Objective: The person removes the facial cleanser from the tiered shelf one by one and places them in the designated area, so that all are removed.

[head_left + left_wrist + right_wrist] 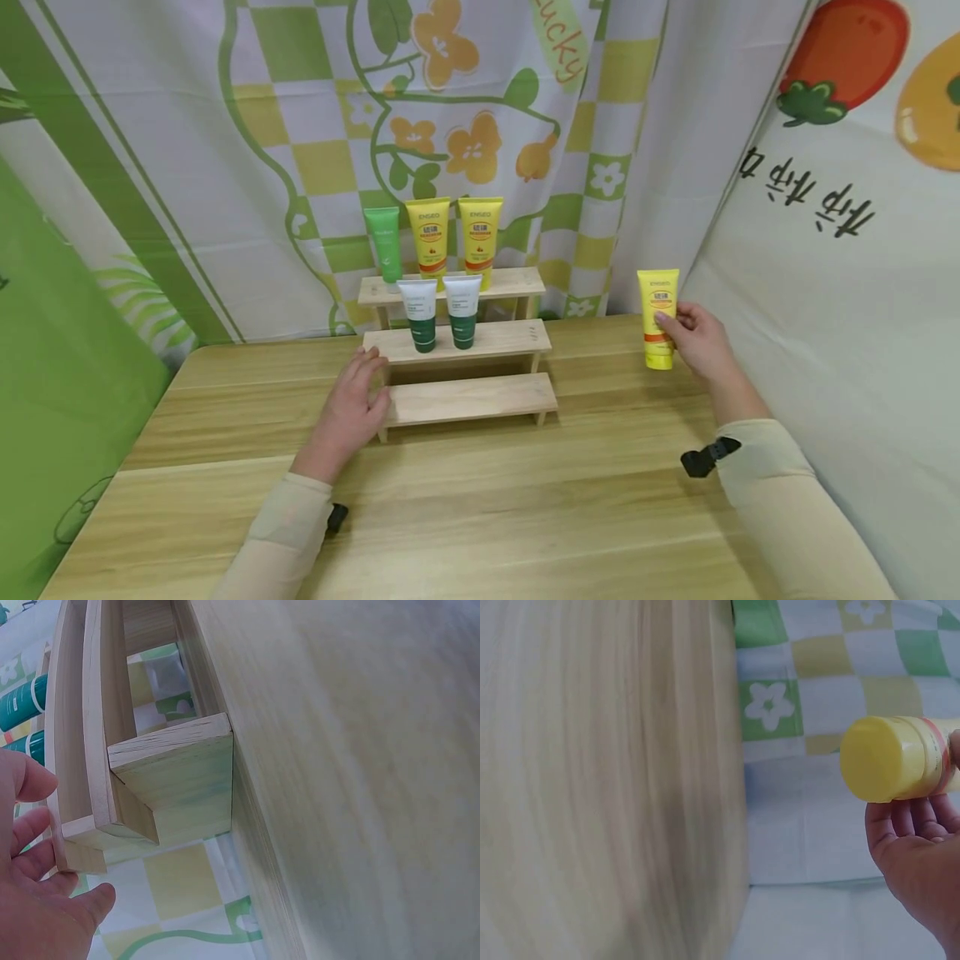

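My right hand (701, 337) pinches a yellow squeeze tube (659, 300), cap down, above the table to the right of a stepped wooden rack (480, 398). In the right wrist view the tube's yellow cap (874, 759) faces the camera, with the fingers behind the body. My left hand (351, 408) is at the rack's left end, fingertips right at the middle step and thumb by the lowest. The left wrist view shows its fingers (34, 859) loosely bent beside the step ends. On the middle step stand two white-and-green tubes (420, 312); the lowest step is bare.
On the top step, a green tube (386, 246) stands left of two yellow tubes (431, 237). The rack sits toward the back of a wooden table (480, 517). A patterned curtain (315, 167) hangs behind, and a white printed sheet (847, 317) rises at the right.
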`<state>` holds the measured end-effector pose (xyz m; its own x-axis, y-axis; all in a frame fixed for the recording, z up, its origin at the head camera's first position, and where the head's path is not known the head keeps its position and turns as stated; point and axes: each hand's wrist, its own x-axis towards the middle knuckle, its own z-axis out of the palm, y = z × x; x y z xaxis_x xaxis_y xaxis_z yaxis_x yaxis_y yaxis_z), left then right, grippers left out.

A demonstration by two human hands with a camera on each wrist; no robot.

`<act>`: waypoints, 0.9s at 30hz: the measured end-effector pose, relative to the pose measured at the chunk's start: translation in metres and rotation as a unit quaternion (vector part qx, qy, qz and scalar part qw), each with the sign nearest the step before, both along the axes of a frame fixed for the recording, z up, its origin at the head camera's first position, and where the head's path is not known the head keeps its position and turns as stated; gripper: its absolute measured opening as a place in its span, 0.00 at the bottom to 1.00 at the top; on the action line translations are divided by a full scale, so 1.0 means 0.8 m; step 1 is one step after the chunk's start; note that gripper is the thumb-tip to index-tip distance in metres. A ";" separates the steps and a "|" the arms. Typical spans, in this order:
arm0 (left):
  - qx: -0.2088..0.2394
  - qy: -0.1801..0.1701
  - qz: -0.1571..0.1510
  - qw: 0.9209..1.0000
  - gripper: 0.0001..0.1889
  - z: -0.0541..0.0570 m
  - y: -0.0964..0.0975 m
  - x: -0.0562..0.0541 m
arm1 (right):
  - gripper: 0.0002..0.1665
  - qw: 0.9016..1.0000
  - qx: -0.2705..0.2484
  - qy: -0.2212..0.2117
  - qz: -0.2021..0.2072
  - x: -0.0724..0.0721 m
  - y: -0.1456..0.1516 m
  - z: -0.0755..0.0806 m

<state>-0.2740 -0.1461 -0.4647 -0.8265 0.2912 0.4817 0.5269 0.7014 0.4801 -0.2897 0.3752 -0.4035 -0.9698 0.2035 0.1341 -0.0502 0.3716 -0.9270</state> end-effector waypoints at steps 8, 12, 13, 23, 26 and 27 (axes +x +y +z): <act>0.005 0.011 -0.005 1.000 0.24 0.001 0.001 0.001 | 0.42 0.998 0.039 -0.055 0.006 0.005 0.017 -0.015; 0.007 0.013 -0.006 1.000 0.24 0.001 0.001 0.001 | 0.45 0.995 0.051 -0.085 0.014 0.005 0.024 -0.025; 0.006 0.013 -0.005 1.000 0.24 0.001 0.001 0.001 | 0.45 0.995 0.052 -0.089 0.015 0.005 0.026 -0.028; 0.004 0.012 -0.005 1.000 0.24 0.001 0.001 0.000 | 0.46 0.989 0.078 -0.123 0.016 0.003 0.033 -0.048; 0.005 0.013 -0.005 1.000 0.24 0.001 0.001 0.001 | 0.47 0.987 0.084 -0.135 0.019 0.004 0.034 -0.053; 0.005 0.013 -0.004 1.000 0.23 0.001 0.001 0.001 | 0.47 0.987 0.087 -0.137 0.019 0.005 0.034 -0.055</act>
<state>-0.2733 -0.1452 -0.4637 -0.8112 0.2937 0.5057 0.5454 0.6919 0.4730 -0.2860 0.4027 -0.4479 -0.9812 0.1624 -0.1042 0.1757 0.5294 -0.8300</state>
